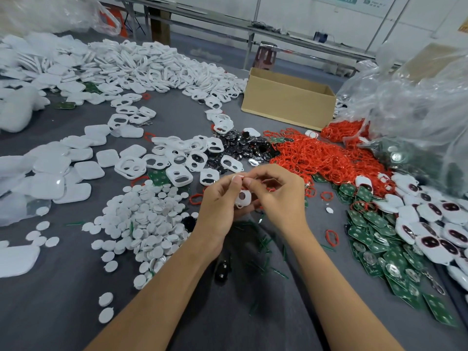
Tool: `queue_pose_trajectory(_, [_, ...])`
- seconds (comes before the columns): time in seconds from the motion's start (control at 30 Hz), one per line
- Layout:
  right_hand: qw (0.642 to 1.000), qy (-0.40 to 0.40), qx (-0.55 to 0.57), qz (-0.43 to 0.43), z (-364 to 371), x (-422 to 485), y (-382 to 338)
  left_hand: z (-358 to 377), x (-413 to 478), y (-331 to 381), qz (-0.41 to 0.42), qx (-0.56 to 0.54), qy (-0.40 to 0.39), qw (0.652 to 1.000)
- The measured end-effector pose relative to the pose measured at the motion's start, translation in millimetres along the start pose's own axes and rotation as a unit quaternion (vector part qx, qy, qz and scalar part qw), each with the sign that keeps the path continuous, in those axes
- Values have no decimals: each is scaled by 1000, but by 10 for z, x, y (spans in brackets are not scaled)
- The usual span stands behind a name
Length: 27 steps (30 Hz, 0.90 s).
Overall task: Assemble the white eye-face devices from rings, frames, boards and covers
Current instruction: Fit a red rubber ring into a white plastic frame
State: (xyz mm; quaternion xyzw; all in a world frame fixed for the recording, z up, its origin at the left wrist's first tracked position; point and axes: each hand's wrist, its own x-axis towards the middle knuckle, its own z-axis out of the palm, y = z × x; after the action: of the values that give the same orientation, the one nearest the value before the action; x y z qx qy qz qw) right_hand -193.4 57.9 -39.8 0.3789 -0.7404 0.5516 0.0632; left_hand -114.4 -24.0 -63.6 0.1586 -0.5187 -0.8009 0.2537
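Observation:
My left hand (219, 201) grips a white two-hole frame (243, 198) over the middle of the grey table. My right hand (281, 196) pinches a red ring (270, 189) against the frame's upper edge, fingers closed. Loose white frames (177, 158) lie just beyond my hands. A heap of red rings (324, 158) spreads to the right. Green boards (379, 244) pile at the right, beside finished white eye-face devices (430, 224). Square white covers (63, 168) lie at the left, and small white discs (144, 216) sit in front of them.
An open cardboard box (288, 100) stands at the back right of the table (63, 300). Clear plastic bags (417, 97) bulge at the far right. Black shiny lens pieces (240, 145) lie behind the frames. Green plastic offcuts (263, 244) litter the cloth near my wrists.

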Motion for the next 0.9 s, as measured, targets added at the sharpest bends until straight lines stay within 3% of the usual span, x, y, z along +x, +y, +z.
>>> queue_pose_trajectory(0.33, [988,48,-55,-136,51,-38,96,-3,-6,-23,57,61,30,996])
queue_pose_trajectory(0.5, [992,27,-41,-112,48,-25,95,-3,-21,-3,70,65,23,995])
queue_pose_trajectory(0.7, [999,3,43,5,-11,21,25,-2,-14,4,62,69,20,995])
queue_pose_trajectory(0.9, [997,29,-61,-27,-32,35,55,31,-49,5,34,40,-44,998])
